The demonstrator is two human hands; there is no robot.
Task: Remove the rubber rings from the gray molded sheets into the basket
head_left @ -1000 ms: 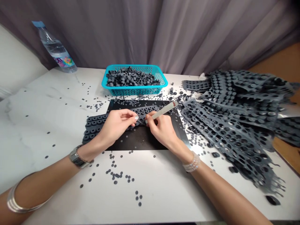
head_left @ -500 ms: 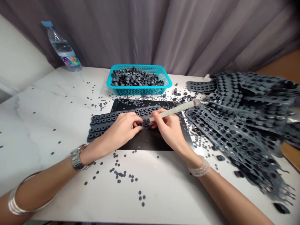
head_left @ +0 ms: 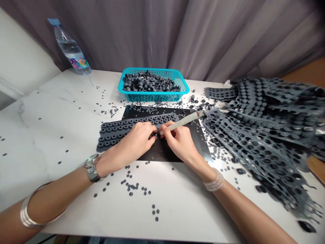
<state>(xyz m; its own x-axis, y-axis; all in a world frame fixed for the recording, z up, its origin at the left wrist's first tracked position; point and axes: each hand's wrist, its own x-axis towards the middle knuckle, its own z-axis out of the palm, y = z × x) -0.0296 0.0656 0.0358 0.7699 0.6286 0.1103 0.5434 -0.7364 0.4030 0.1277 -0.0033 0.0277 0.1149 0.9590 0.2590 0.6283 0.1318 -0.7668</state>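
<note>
A dark grey rubber sheet (head_left: pixel 111 128) with rows of raised rings lies on a black mat (head_left: pixel 159 154), its left end on the white table. My left hand (head_left: pixel 137 141) rests over the sheet's near edge, thumb and fingers pinched on it; the fingertips hide the exact spot. In my right hand (head_left: pixel 180 142) is a slim pale stick-like tool (head_left: pixel 186 119), held like a pen. Its lower tip points at the sheet's edge beside my left fingertips; the tip's shape is hidden.
Behind the mat stands a turquoise basket (head_left: pixel 122 88) full of small dark rubber rings. Punched rubber sheets (head_left: pixel 254 142) are heaped on the right. Small dark discs (head_left: pixel 132 187) lie scattered over the table (head_left: pixel 83 217). A water bottle (head_left: pixel 72 51) stands at the back left.
The tool has tilted and its upper end sits further left and slightly lower. Both hands have come closer together at the sheet's edge. The whole view has shifted a little.
</note>
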